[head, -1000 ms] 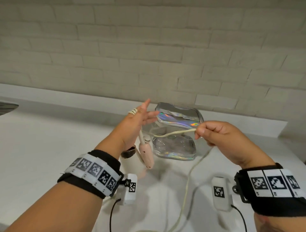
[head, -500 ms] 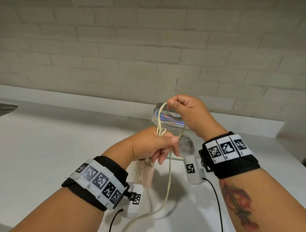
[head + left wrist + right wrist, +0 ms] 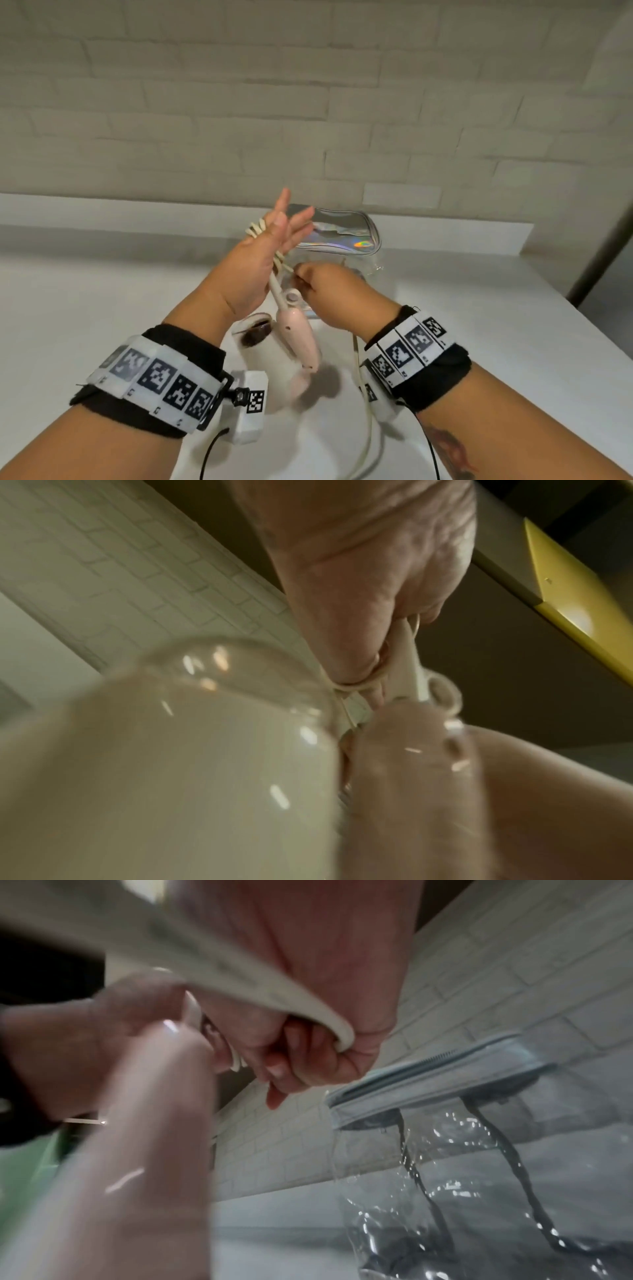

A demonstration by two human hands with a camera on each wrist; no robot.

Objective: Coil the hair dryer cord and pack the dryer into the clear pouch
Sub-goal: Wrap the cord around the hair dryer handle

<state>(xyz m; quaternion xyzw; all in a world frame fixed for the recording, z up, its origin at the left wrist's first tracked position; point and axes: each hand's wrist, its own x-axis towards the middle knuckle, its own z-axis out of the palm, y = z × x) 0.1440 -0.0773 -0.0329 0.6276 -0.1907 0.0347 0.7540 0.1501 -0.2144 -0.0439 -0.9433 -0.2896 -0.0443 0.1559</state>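
My left hand [image 3: 284, 228] is raised with straight, spread fingers, and several loops of the cream cord [image 3: 255, 229] are wound round it. The pink hair dryer [image 3: 298, 339] hangs from the cord just below that palm, above the counter. My right hand [image 3: 308, 281] sits right of the left palm, its fingers [image 3: 301, 1053] curled round the cord [image 3: 342, 1039]. The loose cord [image 3: 368, 428] trails down to the counter. The clear pouch [image 3: 342, 236] with its iridescent top stands behind both hands, zipper [image 3: 445, 1066] facing up.
The white counter [image 3: 102, 308] runs left to right under a pale brick wall [image 3: 308, 120]. Its right edge [image 3: 582, 325] drops off near a dark post. Black cables run from the wrist cameras toward me.
My right hand has dropped from above the left hand to beside its palm, carrying the cord round. The left hand has uncurled its fingers and risen, with more loops on it.
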